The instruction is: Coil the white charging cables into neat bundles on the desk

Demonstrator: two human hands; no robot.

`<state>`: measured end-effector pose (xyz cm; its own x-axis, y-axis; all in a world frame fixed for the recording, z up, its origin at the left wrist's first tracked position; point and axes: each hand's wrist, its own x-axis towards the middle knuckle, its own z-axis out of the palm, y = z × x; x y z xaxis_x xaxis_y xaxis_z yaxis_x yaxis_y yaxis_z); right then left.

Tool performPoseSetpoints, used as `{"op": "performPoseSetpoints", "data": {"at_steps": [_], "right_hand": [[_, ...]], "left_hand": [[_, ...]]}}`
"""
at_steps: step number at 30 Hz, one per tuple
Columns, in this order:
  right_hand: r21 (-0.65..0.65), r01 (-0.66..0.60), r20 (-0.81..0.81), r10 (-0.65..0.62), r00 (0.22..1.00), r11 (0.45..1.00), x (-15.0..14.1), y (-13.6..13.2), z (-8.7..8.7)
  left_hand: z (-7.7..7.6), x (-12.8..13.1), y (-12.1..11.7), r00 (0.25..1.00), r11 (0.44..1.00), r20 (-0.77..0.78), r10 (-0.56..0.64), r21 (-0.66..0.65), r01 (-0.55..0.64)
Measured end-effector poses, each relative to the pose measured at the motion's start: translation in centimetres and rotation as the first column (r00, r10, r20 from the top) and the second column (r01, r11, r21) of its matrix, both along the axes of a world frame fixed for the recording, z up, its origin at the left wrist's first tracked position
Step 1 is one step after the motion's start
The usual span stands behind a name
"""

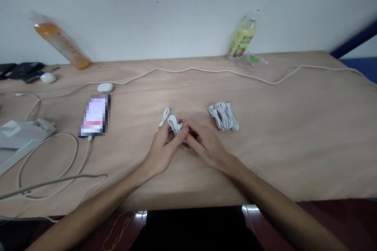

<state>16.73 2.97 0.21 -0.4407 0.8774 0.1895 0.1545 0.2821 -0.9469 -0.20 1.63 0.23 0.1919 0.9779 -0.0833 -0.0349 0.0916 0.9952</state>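
Note:
A folded bundle of white charging cable (174,124) is gripped between the thumb and fingers of my left hand (161,150). My right hand (207,145) meets it from the other side, its fingers closed at the bundle's right end. A small orange-brown piece (180,121) pokes up beside the bundle; what it is I cannot make out. Just behind my left hand lies another white cable (165,114), partly covered by that hand. Several coiled white cables (224,116) lie together to the right of my right hand.
On the left are a phone (94,115) with a cord plugged in, a white earbud case (105,87) and loose cords. An orange drink bottle (60,43) and a yellow-green bottle (243,37) lean on the wall. A long white cord (188,69) crosses the table's back.

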Motion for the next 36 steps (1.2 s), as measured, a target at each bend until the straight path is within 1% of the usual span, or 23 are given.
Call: {"op": "performPoseSetpoints", "data": {"at_steps": [3,7,10,12,15,19,22,25,28,31,33,36], "right_hand": [[0.007,0.010,0.005,-0.010,1.000,1.000,0.0,0.0,0.1],[0.059,0.045,0.023,-0.046,0.999,0.997,-0.1,0.0,0.0],[-0.001,0.067,-0.012,-0.067,0.998,0.998,-0.2,-0.1,-0.3],[-0.031,0.082,-0.036,-0.083,0.996,0.996,-0.2,-0.1,-0.4],[-0.027,0.097,-0.035,-0.098,0.995,0.995,-0.2,-0.2,-0.5],[-0.058,0.120,-0.067,-0.123,0.990,0.991,-0.1,-0.1,-0.5],[-0.115,0.121,-0.119,-0.134,0.984,0.986,-0.1,-0.1,-0.4],[-0.123,0.114,-0.134,-0.130,0.982,0.986,0.0,-0.1,-0.2],[-0.114,0.106,-0.120,-0.119,0.986,0.988,0.1,-0.1,-0.1],[-0.077,0.119,-0.071,-0.124,0.990,0.990,0.1,-0.1,-0.1],[-0.016,0.132,-0.021,-0.132,0.991,0.991,0.2,-0.1,-0.2],[0.097,0.142,0.072,-0.149,0.986,0.985,0.2,0.0,-0.2]], "left_hand": [[-0.1,-0.2,0.1,1.000,0.999,-0.017,0.026,0.035,-0.025],[0.0,-0.3,0.1,0.995,0.991,-0.089,0.049,0.131,-0.037],[0.1,-0.3,0.1,0.989,0.987,-0.138,0.054,0.160,-0.031],[0.1,-0.2,0.1,0.988,0.985,-0.142,0.059,0.169,-0.034],[0.0,-0.2,0.3,0.991,0.984,-0.110,0.076,0.166,-0.057],[-0.1,-0.3,0.8,0.998,0.992,-0.010,0.065,0.113,-0.063],[-0.1,-0.6,1.1,0.997,0.996,0.060,0.038,0.075,-0.043],[0.0,-0.9,1.4,0.997,0.999,0.079,-0.002,0.042,-0.001],[0.2,-1.1,1.4,0.999,0.998,0.040,-0.007,0.058,0.005],[0.4,-1.2,1.2,0.999,0.991,-0.026,0.019,0.132,-0.015],[0.6,-1.2,0.9,0.995,0.982,-0.085,0.045,0.184,-0.029],[0.7,-1.2,0.6,0.962,0.954,-0.243,0.125,0.297,-0.049]]}}
